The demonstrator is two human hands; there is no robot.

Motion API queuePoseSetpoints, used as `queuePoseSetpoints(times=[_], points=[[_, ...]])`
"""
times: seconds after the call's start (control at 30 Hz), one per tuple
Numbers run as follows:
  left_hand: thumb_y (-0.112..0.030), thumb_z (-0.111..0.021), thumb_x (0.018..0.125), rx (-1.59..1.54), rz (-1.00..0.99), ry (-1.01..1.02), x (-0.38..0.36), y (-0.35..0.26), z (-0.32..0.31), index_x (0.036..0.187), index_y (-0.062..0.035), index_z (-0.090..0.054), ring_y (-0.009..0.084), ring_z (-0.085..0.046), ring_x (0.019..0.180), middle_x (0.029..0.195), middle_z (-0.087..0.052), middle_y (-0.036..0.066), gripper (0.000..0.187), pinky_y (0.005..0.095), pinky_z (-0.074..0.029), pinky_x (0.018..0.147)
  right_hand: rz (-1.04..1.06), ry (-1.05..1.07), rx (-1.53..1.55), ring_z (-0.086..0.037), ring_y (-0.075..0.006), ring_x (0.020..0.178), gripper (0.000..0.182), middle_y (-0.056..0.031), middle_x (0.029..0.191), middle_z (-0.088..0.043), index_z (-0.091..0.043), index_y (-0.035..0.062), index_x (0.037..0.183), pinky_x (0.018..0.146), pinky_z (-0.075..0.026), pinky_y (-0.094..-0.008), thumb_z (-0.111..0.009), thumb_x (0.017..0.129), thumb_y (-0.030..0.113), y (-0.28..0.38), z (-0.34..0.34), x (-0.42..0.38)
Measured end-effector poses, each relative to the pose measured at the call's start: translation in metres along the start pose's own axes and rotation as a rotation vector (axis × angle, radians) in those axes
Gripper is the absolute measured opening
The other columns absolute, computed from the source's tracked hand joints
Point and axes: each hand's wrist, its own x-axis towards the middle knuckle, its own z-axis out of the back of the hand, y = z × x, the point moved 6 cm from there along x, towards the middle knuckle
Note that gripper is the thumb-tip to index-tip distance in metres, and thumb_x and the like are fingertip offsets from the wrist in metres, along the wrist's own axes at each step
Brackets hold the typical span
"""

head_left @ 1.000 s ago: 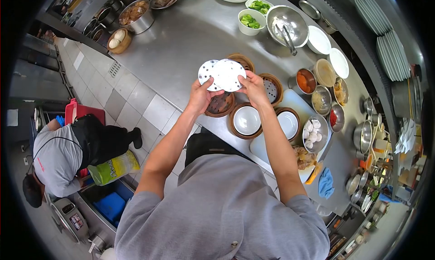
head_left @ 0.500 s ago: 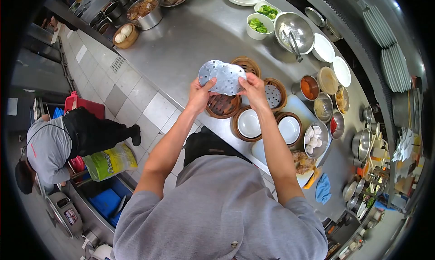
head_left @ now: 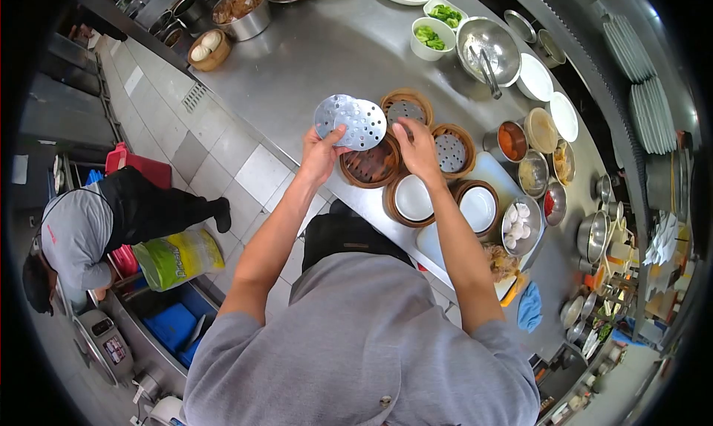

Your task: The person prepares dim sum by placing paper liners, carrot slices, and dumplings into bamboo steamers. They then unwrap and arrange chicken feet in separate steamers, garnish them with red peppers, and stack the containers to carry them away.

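Note:
My left hand (head_left: pixel 321 153) pinches a fanned pair of perforated metal steamer discs (head_left: pixel 360 125) by their lower left edge, above the counter. My right hand (head_left: pixel 417 147) is apart from them, holding nothing I can see, with thumb and fingers slightly parted at the near rim of a bamboo steamer (head_left: pixel 384 99). Inside that steamer lies a grey perforated disc (head_left: pixel 401 112). A second steamer (head_left: pixel 469 140), right of my hand, also has a disc in it. Below the held discs, another steamer (head_left: pixel 362 175) shows its slatted base.
Two steamers hold white bowls (head_left: pixel 414 198) (head_left: pixel 477 209) near the counter edge. Metal bowls of ingredients (head_left: pixel 521 225) stand at the right. A mixing bowl with tongs (head_left: pixel 488 51) and greens (head_left: pixel 429 43) are farther back. Another person (head_left: pixel 78 229) bends over at the left.
My right hand has let go of the held discs and moved slightly right, toward the far steamer. My left hand keeps the discs, shifted a little left. The disc in the far steamer now shows.

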Motion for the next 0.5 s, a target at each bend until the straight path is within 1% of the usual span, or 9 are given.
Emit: queuePoseSetpoints(times=[0.03, 0.17, 0.2, 0.27, 0.3, 0.33, 0.37, 0.4, 0.5], points=[[-0.016, -0.065, 0.101, 0.038, 0.005, 0.012, 0.001, 0.008, 0.002, 0.124, -0.0054, -0.064, 0.0219, -0.072, 0.101, 0.116, -0.072, 0.009, 0.025, 0.0392, -0.062, 0.081, -0.110, 0.018, 0.370, -0.067, -0.0265, 0.110, 0.035, -0.0211, 0.119, -0.070, -0.061, 0.0009, 0.131, 0.097, -0.053, -0.0415, -0.060, 0.103, 0.022, 0.012, -0.006, -0.003], [-0.021, -0.064, 0.102, -0.033, 0.010, -0.122, 0.006, 0.023, 0.017, 0.124, -0.0047, -0.063, 0.0199, -0.071, 0.102, 0.117, -0.071, 0.009, 0.027, 0.0414, -0.060, 0.084, -0.289, 0.047, 0.694, -0.066, -0.0153, 0.075, 0.039, -0.0069, 0.090, -0.069, -0.053, 0.0042, 0.133, 0.066, -0.055, -0.0314, -0.065, 0.096, 0.000, 0.007, -0.021, -0.013], [-0.020, -0.060, 0.104, 0.001, -0.018, -0.137, 0.005, 0.011, 0.020, 0.130, -0.0019, -0.058, 0.0222, -0.067, 0.112, 0.122, -0.068, 0.010, 0.032, 0.0414, -0.054, 0.096, -0.248, 0.016, 0.644, -0.066, -0.0155, 0.076, 0.036, -0.0080, 0.091, -0.070, -0.054, 0.0040, 0.130, 0.066, -0.055, -0.0315, -0.065, 0.096, 0.000, -0.006, -0.025, -0.017], [-0.020, -0.060, 0.104, 0.056, -0.123, -0.283, 0.012, -0.001, 0.044, 0.132, -0.0021, -0.056, 0.0228, -0.064, 0.116, 0.125, -0.065, 0.012, 0.034, 0.0401, -0.051, 0.100, -0.166, -0.048, 0.532, -0.066, -0.0159, 0.076, 0.031, -0.0100, 0.092, -0.070, -0.057, 0.0034, 0.126, 0.064, -0.054, -0.0317, -0.066, 0.096, 0.001, -0.040, -0.033, -0.027], [-0.019, -0.061, 0.103, 0.060, -0.152, -0.277, 0.018, -0.004, 0.054, 0.131, -0.0018, -0.056, 0.0222, -0.063, 0.117, 0.126, -0.064, 0.012, 0.033, 0.0398, -0.049, 0.101, -0.151, -0.034, 0.281, -0.067, -0.0237, 0.075, 0.024, -0.0139, 0.091, -0.070, -0.064, 0.0024, 0.114, 0.069, -0.054, -0.0347, -0.069, 0.091, -0.001, -0.018, -0.019, -0.034], [-0.018, -0.061, 0.103, 0.061, -0.182, -0.264, 0.024, -0.006, 0.057, 0.131, -0.0014, -0.057, 0.0216, -0.061, 0.118, 0.126, -0.064, 0.012, 0.033, 0.0396, -0.048, 0.103, 0.036, -0.163, 0.121, -0.066, -0.0339, 0.086, 0.020, -0.0164, 0.097, -0.069, -0.067, 0.0022, 0.102, 0.081, -0.055, -0.0407, -0.072, 0.083, -0.001, -0.013, -0.019, -0.043], [-0.016, -0.062, 0.103, 0.163, -0.253, -0.249, 0.023, -0.019, 0.039, 0.127, -0.0011, -0.058, 0.0176, -0.062, 0.112, 0.120, -0.066, 0.010, 0.029, 0.0362, -0.048, 0.100, 0.195, -0.129, -0.150, -0.062, -0.0392, 0.101, 0.021, -0.0168, 0.107, -0.067, -0.067, 0.0031, 0.099, 0.090, -0.052, -0.0467, -0.072, 0.078, 0.001, 0.003, -0.013, -0.050], [-0.015, -0.063, 0.103, 0.257, -0.332, -0.224, 0.019, -0.039, 0.013, 0.123, -0.0008, -0.060, 0.0136, -0.062, 0.106, 0.115, -0.068, 0.007, 0.025, 0.0327, -0.048, 0.097, 0.215, -0.143, -0.141, -0.059, -0.0400, 0.109, 0.023, -0.0176, 0.115, -0.066, -0.069, 0.0034, 0.100, 0.097, -0.049, -0.0486, -0.075, 0.078, 0.008, -0.008, -0.024, -0.055], [-0.010, -0.063, 0.103, 0.427, -0.530, -0.034, 0.024, -0.067, -0.061, 0.123, 0.0008, -0.059, 0.0113, -0.060, 0.106, 0.115, -0.067, 0.006, 0.023, 0.0300, -0.048, 0.095, 0.199, -0.228, -0.102, -0.059, -0.0413, 0.107, 0.019, -0.0197, 0.117, -0.064, -0.068, 0.0021, 0.100, 0.099, -0.048, -0.0485, -0.074, 0.083, 0.010, -0.007, -0.019, -0.067]])
